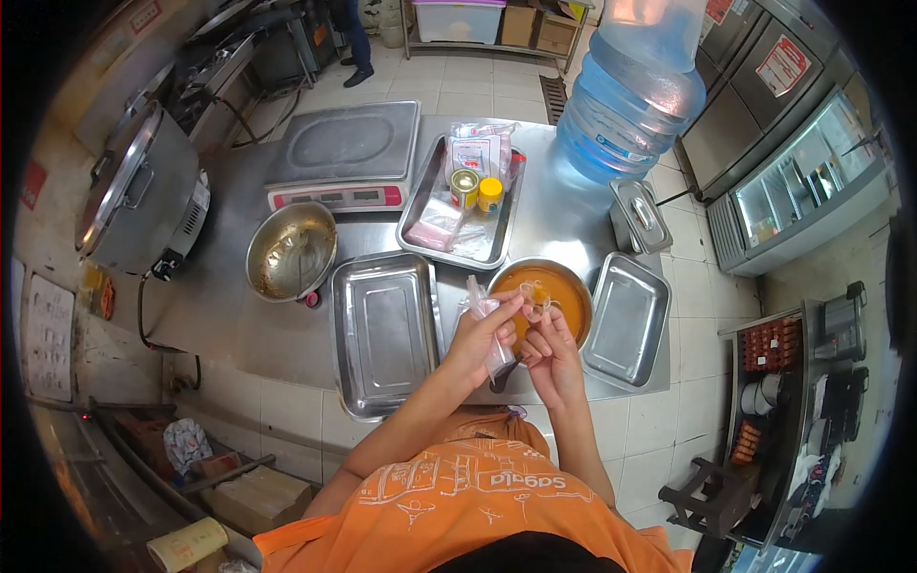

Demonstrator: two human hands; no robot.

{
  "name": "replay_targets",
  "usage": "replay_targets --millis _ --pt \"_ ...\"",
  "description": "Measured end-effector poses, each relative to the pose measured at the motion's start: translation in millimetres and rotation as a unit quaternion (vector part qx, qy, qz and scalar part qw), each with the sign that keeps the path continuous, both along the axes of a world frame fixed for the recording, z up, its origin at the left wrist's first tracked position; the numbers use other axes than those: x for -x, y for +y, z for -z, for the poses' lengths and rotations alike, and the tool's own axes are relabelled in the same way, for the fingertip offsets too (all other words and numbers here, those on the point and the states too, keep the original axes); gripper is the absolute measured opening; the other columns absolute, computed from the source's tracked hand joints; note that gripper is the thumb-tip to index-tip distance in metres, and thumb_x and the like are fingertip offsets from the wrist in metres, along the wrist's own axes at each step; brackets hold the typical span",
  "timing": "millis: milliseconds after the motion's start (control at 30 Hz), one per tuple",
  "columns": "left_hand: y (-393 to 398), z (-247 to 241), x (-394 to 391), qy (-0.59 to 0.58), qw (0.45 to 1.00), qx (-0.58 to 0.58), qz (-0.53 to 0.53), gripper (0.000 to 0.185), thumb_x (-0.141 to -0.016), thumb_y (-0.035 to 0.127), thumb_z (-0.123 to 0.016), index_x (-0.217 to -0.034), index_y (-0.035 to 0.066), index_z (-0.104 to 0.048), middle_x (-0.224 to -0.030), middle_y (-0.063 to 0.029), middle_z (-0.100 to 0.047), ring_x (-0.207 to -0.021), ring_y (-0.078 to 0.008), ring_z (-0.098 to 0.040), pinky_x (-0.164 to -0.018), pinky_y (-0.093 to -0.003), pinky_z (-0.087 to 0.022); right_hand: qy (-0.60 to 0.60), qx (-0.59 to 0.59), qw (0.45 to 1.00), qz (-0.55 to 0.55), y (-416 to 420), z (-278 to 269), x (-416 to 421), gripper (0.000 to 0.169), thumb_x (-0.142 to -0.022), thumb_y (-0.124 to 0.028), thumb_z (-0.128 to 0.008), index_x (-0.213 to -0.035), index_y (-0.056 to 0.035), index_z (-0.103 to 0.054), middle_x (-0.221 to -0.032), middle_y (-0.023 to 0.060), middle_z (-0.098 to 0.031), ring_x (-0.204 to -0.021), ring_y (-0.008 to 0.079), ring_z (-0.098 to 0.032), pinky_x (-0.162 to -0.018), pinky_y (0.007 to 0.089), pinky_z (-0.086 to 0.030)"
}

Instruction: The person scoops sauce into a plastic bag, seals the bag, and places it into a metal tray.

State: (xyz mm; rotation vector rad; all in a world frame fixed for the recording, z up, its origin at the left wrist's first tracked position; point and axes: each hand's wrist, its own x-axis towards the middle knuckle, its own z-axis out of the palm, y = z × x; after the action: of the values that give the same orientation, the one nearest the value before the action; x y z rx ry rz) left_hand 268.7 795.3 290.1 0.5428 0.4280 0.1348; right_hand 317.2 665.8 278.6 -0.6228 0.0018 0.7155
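Note:
My left hand (478,342) grips some clear plastic bags (499,357) in its palm. Its thumb and forefinger also pinch a small clear plastic piece (535,299), perhaps a bag's mouth. From the other side, the fingertips of my right hand (554,351) hold that same piece. Both hands are over the near left part of a round metal bowl (589,304) of orange-brown liquid (559,281). A dark handle (504,377) shows below the bags; what it belongs to is hidden.
Two steel trays (383,405) (623,322) flank the bowl. Beyond it, a tray (458,256) holds plastic packs, a tin (464,188) and a yellow-lidded jar (490,195). A used bowl (292,251), scale (344,147), large cooker (143,193), lidded steel container (640,216) and water bottle (630,107) surround these.

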Motion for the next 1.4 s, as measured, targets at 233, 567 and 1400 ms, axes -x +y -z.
replay_targets --millis 233,567,1400 --pt "1.8 0.6 -30.7 0.106 0.884 -0.454 -0.018 0.016 -0.079 0.013 -0.071 -0.089 0.001 -0.069 -0.065 -0.0040 -0.065 -0.046 -0.0084 -0.054 -0.042 -0.0221 -0.040 -0.248 0.393 0.878 0.114 -0.8 -15.1 -26.9 0.010 -0.084 -0.009 -0.069 -0.083 0.0002 -0.065 -0.070 0.0005 -0.064 -0.057 0.0019 -0.050 -0.051 0.0187 -0.037" --pt "12.3 -19.1 -42.6 0.050 0.858 -0.510 -0.022 0.019 -0.076 0.011 -0.071 -0.091 0.000 -0.070 -0.067 -0.0058 -0.066 -0.052 -0.0097 -0.059 -0.050 -0.0231 -0.046 -0.380 0.498 0.761 0.167 -0.1 -44.7 -50.6 0.008 -0.081 -0.003 -0.065 -0.080 0.0046 -0.063 -0.067 0.0025 -0.063 -0.057 0.0048 -0.056 -0.052 0.0219 -0.043" --pt "36.6 -53.6 -1.3 -0.049 0.846 -0.527 -0.068 0.011 -0.080 0.009 -0.073 -0.088 0.002 -0.073 -0.074 -0.0029 -0.070 -0.061 -0.0071 -0.060 -0.055 -0.0209 -0.047 -0.595 0.336 0.714 0.154 30.9 -109.2 -39.3 0.005 -0.076 -0.004 -0.072 -0.080 -0.0030 -0.069 -0.078 0.0080 -0.064 -0.079 0.0212 -0.057 -0.074 0.0316 -0.043"
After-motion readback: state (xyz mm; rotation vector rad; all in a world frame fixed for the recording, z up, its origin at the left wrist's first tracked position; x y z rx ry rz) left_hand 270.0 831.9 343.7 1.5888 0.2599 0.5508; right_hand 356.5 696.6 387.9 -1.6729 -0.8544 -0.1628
